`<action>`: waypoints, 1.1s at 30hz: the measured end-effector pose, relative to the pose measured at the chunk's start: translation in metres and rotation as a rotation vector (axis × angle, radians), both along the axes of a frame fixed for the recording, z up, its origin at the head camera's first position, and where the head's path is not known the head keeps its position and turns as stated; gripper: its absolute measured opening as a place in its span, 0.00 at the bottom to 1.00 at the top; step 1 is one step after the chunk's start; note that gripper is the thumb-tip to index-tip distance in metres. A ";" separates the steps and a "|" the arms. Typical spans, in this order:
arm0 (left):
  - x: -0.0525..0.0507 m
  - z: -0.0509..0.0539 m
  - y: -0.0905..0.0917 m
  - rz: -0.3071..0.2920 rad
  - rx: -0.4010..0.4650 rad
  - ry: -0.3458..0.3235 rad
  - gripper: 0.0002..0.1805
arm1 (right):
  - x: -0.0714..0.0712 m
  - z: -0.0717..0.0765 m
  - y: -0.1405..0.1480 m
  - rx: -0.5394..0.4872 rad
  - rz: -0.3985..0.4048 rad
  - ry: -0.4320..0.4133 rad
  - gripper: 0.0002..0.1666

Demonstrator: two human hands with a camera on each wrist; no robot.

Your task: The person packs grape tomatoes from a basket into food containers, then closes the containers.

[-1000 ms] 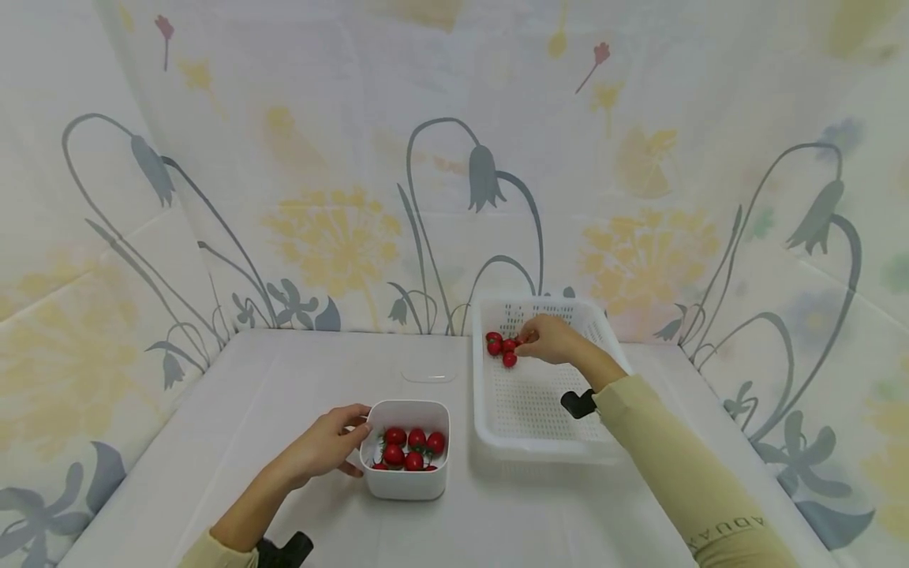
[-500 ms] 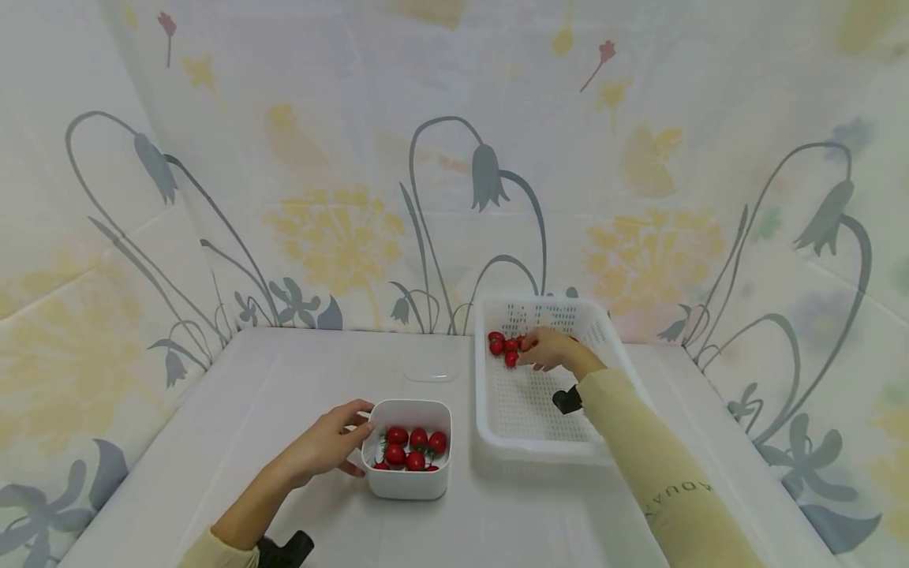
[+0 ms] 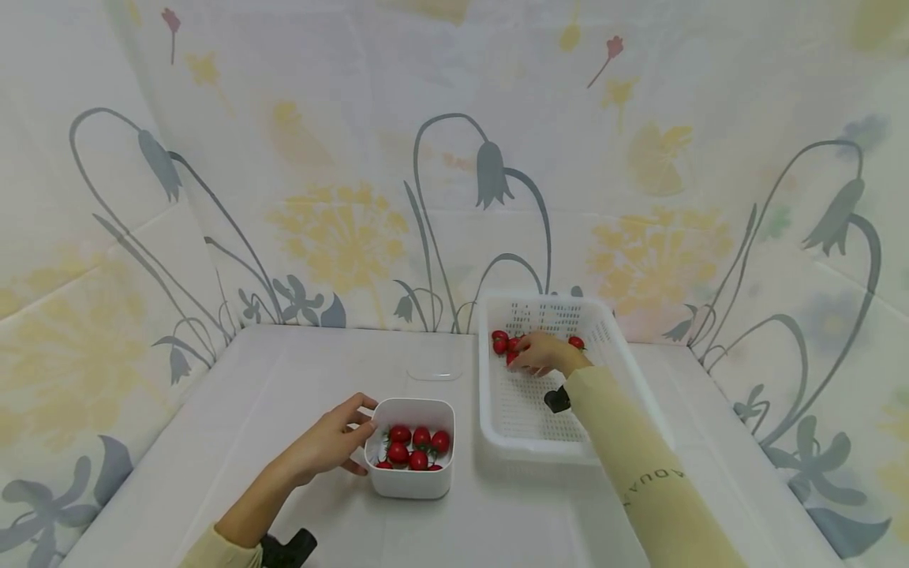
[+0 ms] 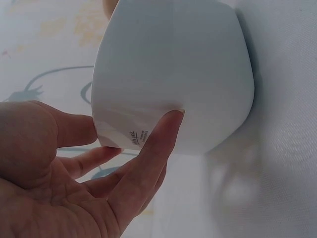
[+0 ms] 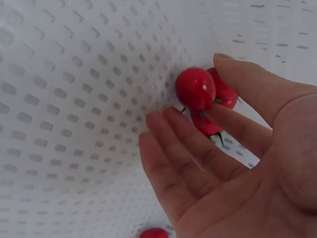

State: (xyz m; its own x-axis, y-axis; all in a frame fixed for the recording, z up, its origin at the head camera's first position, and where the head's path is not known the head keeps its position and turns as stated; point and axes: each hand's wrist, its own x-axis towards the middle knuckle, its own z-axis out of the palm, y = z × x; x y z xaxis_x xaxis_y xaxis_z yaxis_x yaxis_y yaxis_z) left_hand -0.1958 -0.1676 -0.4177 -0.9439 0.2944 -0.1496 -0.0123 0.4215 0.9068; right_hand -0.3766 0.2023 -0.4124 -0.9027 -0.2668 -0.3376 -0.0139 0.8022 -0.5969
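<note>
The right hand [image 3: 543, 353] was inside the basket [image 3: 486, 386], toward its far left corner, fingers spread and slightly bent around a cluster of tomatoes [image 5: 195, 89], gripping nothing; whether a fingertip touched one could not be told. The left hand [image 3: 330, 442] gripped the box [image 3: 409, 485], which stood left of the basket and nearer the person, with the thumb at the rim and a finger against the outer wall. More tomatoes [image 3: 399, 452] lay in the box. A lone tomato [image 3: 576, 342] lay toward the basket's far right side.

The step seemed to be picking from the cluster, and it called for narrow aim: thumb and index on opposite sides of the front tomato, the other fingers clear of its neighbours. A soft pinch would likely have been enough, since squeezing smooth, round skin could send it rolling across the basket's floor. Green stems [image 5: 218, 135] might have snagged, so a slow, straight lift looked wise. The left hand's hold seemed right for steadying the box.
</note>
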 end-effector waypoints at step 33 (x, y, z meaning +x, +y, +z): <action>0.000 0.000 0.000 -0.037 0.014 0.019 0.18 | 0.030 0.011 -0.015 -0.265 -0.014 0.015 0.08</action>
